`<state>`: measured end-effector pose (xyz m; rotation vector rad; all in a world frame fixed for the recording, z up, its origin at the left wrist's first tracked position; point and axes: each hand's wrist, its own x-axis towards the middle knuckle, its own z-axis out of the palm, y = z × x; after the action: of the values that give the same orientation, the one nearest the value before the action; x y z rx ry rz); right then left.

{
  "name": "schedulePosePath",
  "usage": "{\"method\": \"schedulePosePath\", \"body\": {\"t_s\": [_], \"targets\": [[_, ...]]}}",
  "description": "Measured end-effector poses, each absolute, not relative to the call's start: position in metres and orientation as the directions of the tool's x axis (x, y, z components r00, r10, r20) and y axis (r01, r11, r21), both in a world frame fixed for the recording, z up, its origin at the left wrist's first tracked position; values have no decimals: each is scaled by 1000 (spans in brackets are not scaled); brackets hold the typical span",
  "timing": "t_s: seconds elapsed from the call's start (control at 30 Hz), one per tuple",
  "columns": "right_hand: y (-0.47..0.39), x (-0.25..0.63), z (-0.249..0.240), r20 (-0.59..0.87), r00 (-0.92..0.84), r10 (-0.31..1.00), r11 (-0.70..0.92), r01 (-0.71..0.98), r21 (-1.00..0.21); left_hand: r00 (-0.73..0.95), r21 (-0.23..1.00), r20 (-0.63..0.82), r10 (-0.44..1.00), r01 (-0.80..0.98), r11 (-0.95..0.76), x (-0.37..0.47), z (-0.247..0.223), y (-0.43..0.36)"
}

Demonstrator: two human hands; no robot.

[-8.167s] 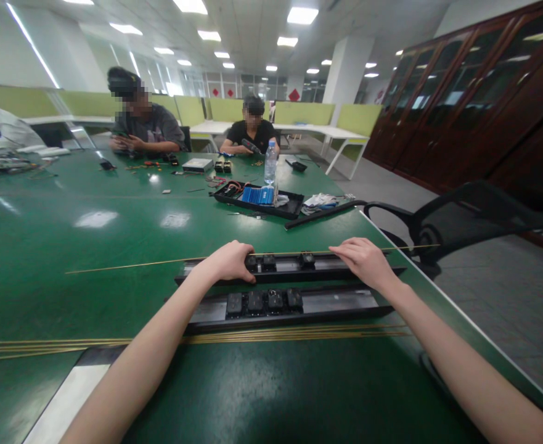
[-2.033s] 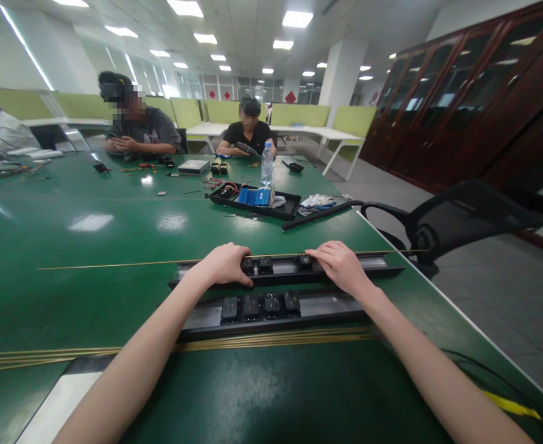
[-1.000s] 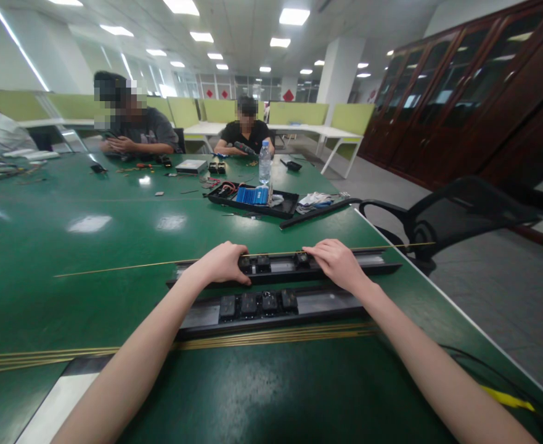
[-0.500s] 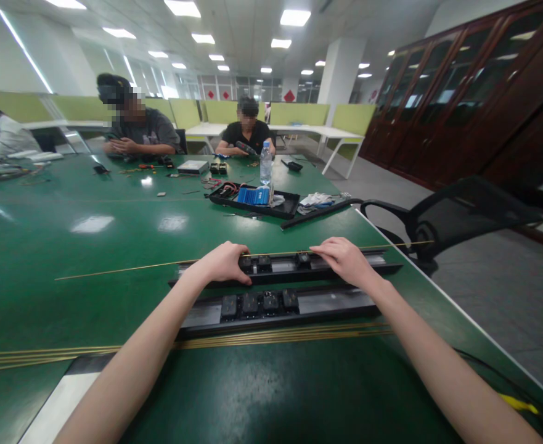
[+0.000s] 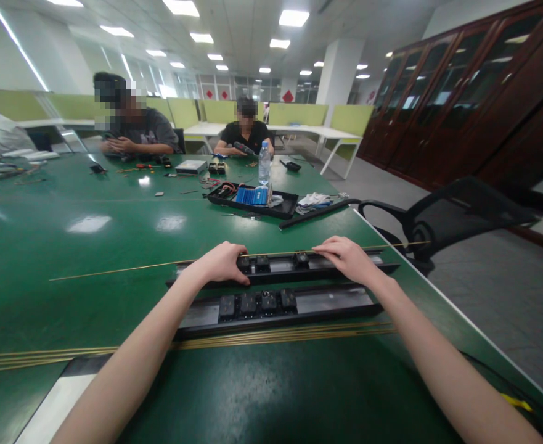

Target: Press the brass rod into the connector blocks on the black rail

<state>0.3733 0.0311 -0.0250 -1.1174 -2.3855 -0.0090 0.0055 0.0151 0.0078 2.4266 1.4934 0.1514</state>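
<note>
A long black channel [image 5: 280, 273] with a silvery inside lies across the green table, holding small black blocks [image 5: 262, 263]. My left hand [image 5: 222, 263] grips this channel near its left part, thumb on the near wall and fingers over the far side. One thin brass rod [image 5: 114, 271] runs along the channel's far edge and sticks out past both ends. Toward the channel's right part, my right hand [image 5: 347, 256] pinches the rod between closed fingertips. Closer to me is a second black channel [image 5: 331, 301] with several black blocks [image 5: 248, 304] side by side.
Several brass rods [image 5: 275, 335] lie in front of the near channel. Beyond sit a black tray [image 5: 275, 208] with a blue item [image 5: 253, 196], a water bottle [image 5: 264, 165] and gloves [image 5: 314, 202]. Co-workers sit across the table [image 5: 114, 333]. An office chair [image 5: 465, 203] stands right.
The view has shifted very slightly. Both hands keep their places on the channel and the rod, with hardly any visible movement.
</note>
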Motion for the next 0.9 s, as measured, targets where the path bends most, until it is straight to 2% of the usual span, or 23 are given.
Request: {"method": "schedulePosePath", "body": {"t_s": [0.9], "targets": [[33, 390, -15, 357, -535, 765, 612, 777, -146, 458, 300, -61, 887, 856, -421, 4, 6, 16]]}}
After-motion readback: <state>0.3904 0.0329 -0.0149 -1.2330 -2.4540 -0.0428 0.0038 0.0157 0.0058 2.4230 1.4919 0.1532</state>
